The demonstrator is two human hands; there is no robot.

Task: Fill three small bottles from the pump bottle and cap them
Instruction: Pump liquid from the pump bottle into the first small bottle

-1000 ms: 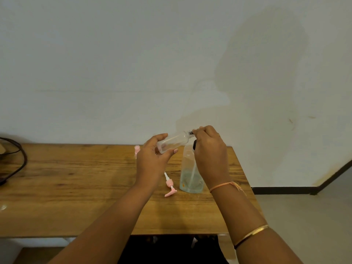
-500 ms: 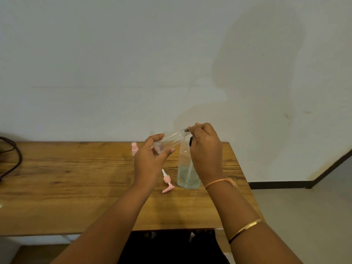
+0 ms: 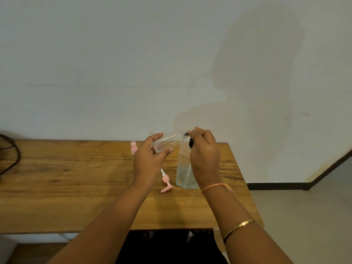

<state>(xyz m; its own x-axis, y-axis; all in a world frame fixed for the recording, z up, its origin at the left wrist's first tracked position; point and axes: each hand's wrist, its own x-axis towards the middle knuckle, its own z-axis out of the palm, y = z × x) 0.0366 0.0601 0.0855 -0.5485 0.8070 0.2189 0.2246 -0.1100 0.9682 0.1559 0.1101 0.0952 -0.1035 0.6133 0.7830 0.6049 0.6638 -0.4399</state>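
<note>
A brown wooden table (image 3: pixel 66 178) with a visible grain stands against a plain pale wall (image 3: pixel 114 63). A black cable (image 3: pixel 16 149) loops over the table's far left end. To the right, dark skirting board (image 3: pixel 276 186) runs along a grey floor (image 3: pixel 304 216).

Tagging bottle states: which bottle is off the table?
The small clear bottle, tilted in the left hand; the large bottle and pink-capped bottle stand on the table.
</note>
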